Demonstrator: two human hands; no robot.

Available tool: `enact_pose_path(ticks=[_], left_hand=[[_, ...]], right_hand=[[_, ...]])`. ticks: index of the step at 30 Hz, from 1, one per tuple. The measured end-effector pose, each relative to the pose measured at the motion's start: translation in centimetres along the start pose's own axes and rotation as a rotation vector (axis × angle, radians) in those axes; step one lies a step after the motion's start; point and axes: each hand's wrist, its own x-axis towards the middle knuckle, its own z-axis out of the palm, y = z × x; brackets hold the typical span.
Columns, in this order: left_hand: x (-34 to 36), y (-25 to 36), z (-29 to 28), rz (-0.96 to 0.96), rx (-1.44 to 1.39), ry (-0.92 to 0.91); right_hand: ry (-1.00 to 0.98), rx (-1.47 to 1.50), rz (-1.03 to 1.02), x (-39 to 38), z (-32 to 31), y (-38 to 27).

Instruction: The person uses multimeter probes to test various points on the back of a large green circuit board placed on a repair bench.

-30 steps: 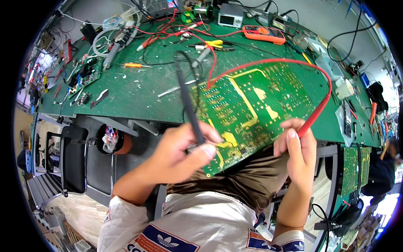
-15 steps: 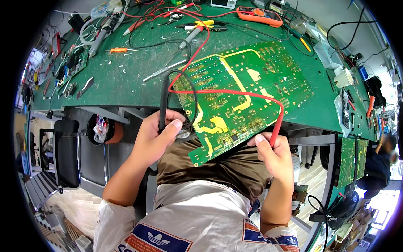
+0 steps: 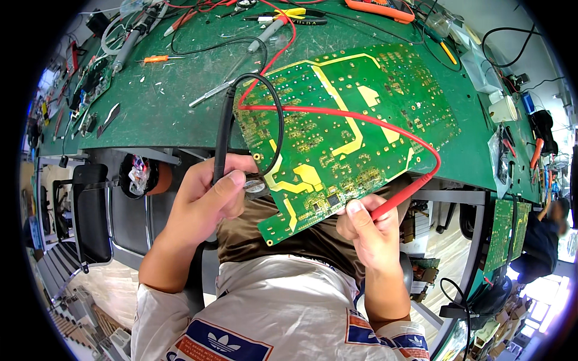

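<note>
A large green circuit board with gold traces lies tilted over the bench's near edge, its near corner above my lap. Closed around a black test probe, my left hand is at the board's left edge; its fingertips are partly hidden there. My right hand grips a red test probe, and its thumb presses on the board's near edge. Across the board's face runs the red lead. The black lead loops over its left side. Both probe tips are hidden.
On the green bench lie a soldering iron, yellow-handled pliers, an orange screwdriver and an orange multimeter. A white cup stands right. Chairs and a bin are left, below the bench.
The board's near corner has moved slightly left and nearer me. My right hand has shifted left and down, onto the board's edge, and the red probe leans flatter. My left hand moved slightly left.
</note>
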Motion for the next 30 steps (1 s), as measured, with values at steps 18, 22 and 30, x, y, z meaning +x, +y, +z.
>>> enact_pose_path(ticks=[18, 22, 30], left_hand=[[0.0, 1.0, -0.9, -0.003, 0.061, -0.002], [-0.2, 0.7, -0.4, -0.088, 0.045, 0.017], [-1.1, 0.6, -0.9, 0.043, 0.041, -0.032]], right_hand=[[0.124, 0.036, -0.044, -0.1, 1.9, 0.7], [0.191, 0.033, -0.072, -0.4, 1.4, 0.7], [0.169, -0.053, -0.112, -1.7, -0.9, -0.8]])
